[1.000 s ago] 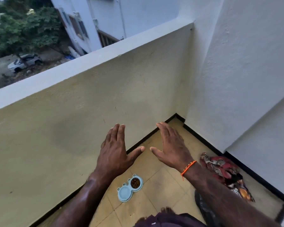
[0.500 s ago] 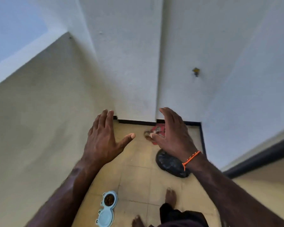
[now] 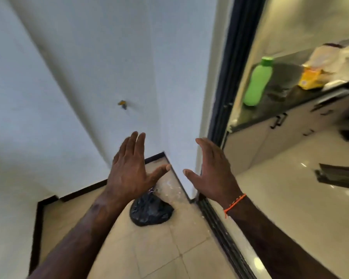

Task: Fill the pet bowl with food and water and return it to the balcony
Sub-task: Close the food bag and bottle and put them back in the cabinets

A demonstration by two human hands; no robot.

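Both the left hand (image 3: 129, 174) and right hand (image 3: 214, 176) are spread flat and empty above the black bag (image 3: 150, 211), the pet bowl seen near the feet a moment ago now out of view, suggesting it is delivered

The wall (image 3: 93, 57) was plain white with a bluish cast, and a small yellow-and-grey fitting (image 3: 122, 104) sat on it. Below the wall ran a black skirting strip (image 3: 83, 191), then beige floor tiles (image 3: 149, 248) with thin darker joints. On the tiles near the wall lay a glossy black plastic bag (image 3: 150, 211). Right of the wall, the door frame (image 3: 228, 77) was black. Beyond it stood a bright green bottle (image 3: 257, 81) and a blurred, perhaps yellow-orange, packet (image 3: 310, 79) on a dark countertop (image 3: 286, 97). An orange thread band (image 3: 234, 203) circled the right wrist.
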